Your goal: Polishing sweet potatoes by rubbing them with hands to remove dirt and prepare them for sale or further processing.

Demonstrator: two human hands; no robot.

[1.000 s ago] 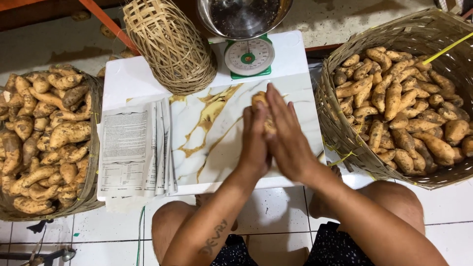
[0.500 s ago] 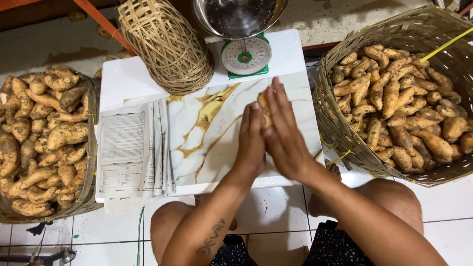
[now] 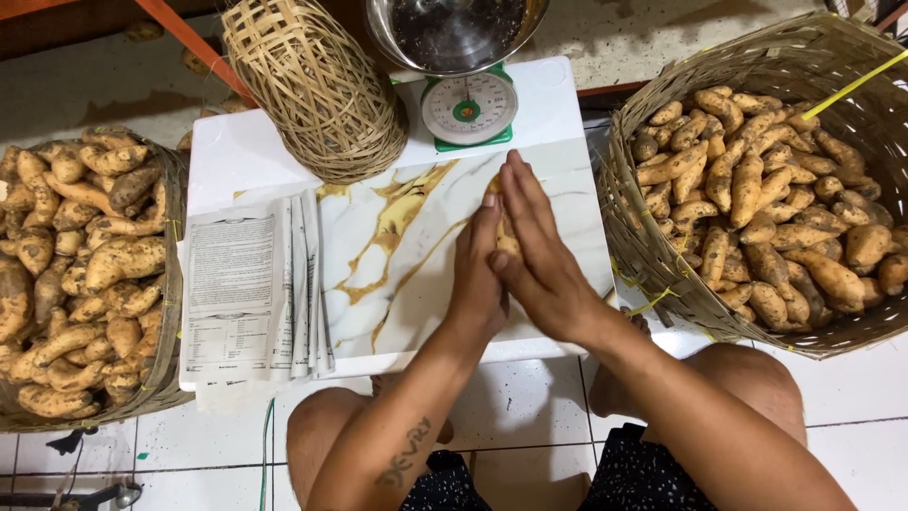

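My left hand [image 3: 478, 276] and my right hand [image 3: 534, 255] are pressed together, palms facing, over a white and gold marbled board [image 3: 397, 246]. One sweet potato [image 3: 504, 237] is clamped between them, and only a sliver of it shows between the palms. The fingers of both hands lie flat and point away from me. The hands are above the right half of the board.
A woven basket [image 3: 662, 255] of sweet potatoes stands at the right, another basket [image 3: 168, 312] of them at the left. A stack of newspaper [image 3: 246, 293] lies left of the board. Beyond are a green kitchen scale [image 3: 468, 109] with a metal bowl and an upturned wicker basket [image 3: 317, 90].
The two hands have slid slightly against each other around the sweet potato, the right hand moving a little forward. The view has shifted slightly.
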